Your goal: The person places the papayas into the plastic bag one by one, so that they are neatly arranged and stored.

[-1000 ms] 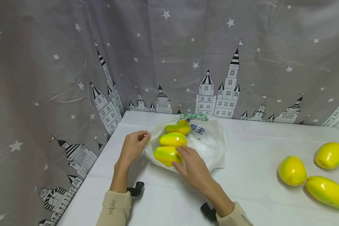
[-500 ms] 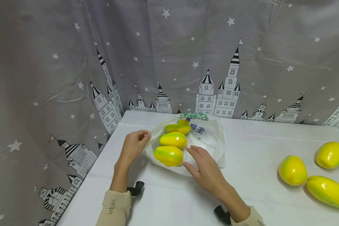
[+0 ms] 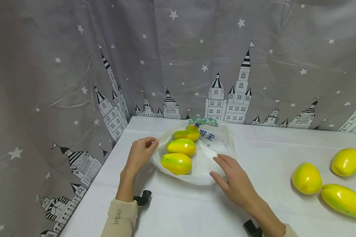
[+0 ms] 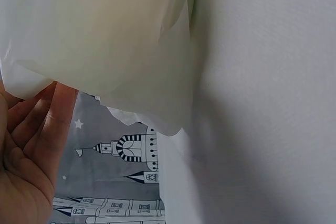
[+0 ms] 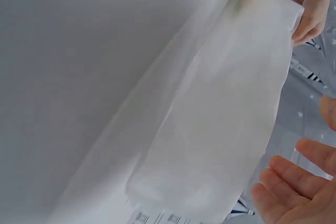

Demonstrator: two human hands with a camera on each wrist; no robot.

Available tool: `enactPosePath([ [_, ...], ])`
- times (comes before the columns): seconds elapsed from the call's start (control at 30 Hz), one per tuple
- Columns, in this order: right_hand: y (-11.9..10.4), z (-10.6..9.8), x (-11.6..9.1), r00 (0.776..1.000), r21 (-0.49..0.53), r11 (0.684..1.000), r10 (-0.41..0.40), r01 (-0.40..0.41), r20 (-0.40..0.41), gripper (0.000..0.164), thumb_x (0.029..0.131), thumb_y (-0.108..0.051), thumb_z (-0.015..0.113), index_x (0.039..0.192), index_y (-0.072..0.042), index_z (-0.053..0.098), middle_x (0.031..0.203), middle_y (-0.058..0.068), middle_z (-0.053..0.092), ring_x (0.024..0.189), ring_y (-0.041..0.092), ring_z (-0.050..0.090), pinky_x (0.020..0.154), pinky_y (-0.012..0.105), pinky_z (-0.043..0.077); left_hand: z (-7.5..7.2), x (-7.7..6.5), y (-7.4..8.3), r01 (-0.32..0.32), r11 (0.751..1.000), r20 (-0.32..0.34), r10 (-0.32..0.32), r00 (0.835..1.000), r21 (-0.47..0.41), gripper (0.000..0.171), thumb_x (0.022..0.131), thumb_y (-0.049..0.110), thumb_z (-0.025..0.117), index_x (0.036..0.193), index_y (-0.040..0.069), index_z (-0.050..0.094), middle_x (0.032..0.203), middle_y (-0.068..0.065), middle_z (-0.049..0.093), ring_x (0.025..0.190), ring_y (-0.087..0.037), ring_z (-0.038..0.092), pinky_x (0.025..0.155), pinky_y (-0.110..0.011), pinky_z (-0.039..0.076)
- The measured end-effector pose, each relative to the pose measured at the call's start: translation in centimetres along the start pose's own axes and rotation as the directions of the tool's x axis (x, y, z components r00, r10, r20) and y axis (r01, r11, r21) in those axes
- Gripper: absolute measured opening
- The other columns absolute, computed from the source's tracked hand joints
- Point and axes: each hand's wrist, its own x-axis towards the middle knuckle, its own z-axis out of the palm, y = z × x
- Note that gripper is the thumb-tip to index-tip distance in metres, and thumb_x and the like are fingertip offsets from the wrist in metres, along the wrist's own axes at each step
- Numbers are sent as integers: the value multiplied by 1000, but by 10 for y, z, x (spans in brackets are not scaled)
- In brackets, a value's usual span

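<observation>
A white plastic bag (image 3: 216,151) with green leaf print and blue lettering lies with its mouth spread towards me. Inside it are three glossy yellow-green fruits: a narrow-necked one (image 3: 187,133) at the back, an oval one (image 3: 181,147) in the middle and a plumper one (image 3: 176,164) at the front. My left hand (image 3: 140,153) pinches the bag's left rim between thumb and fingers; the left wrist view shows its fingers against the plastic (image 4: 94,30). Over the bag's front right edge, my right hand (image 3: 235,179) is held with fingers spread and nothing in them.
Three more yellow-green fruits rest on the white table (image 3: 178,210) at the right: a roundish one (image 3: 307,178), an oval one (image 3: 348,162) and a long one (image 3: 344,201). A grey curtain (image 3: 178,59) with castles and stars hangs behind and along the left.
My right hand has let go of the front fruit in the bag and moved right, away from it. The left hand keeps its pinch on the rim.
</observation>
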Motion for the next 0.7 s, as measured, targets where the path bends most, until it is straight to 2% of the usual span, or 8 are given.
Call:
enactPosePath([
  [0.3, 23, -19, -18, 996, -43, 998, -41, 37, -85, 43, 88, -18, 74, 126, 0, 62, 130, 16, 58, 121, 34, 53, 96, 54, 46, 0, 0, -1, -6, 1000, -1, 6, 1000, 0, 31, 100, 23, 59, 119, 0, 69, 111, -17, 70, 99, -29, 65, 88, -44, 54],
  [0.57, 48, -43, -42, 989, -92, 996, -15, 2, -144, 44, 84, -13, 77, 123, 0, 63, 128, 15, 59, 118, 34, 52, 94, 53, 43, 3, 1, 1, -12, 1000, 3, 12, 1000, -15, 31, 100, 23, 59, 118, 1, 70, 110, -16, 70, 98, -29, 66, 86, -43, 55],
  [0.7, 58, -53, -52, 987, -94, 995, 1, -16, -162, 44, 83, -13, 78, 124, -1, 63, 127, 15, 59, 118, 36, 52, 94, 53, 41, -1, -1, -1, 22, 1000, 3, -22, 1000, -2, 31, 100, 24, 58, 119, 1, 69, 112, -16, 70, 100, -29, 65, 88, -43, 55],
])
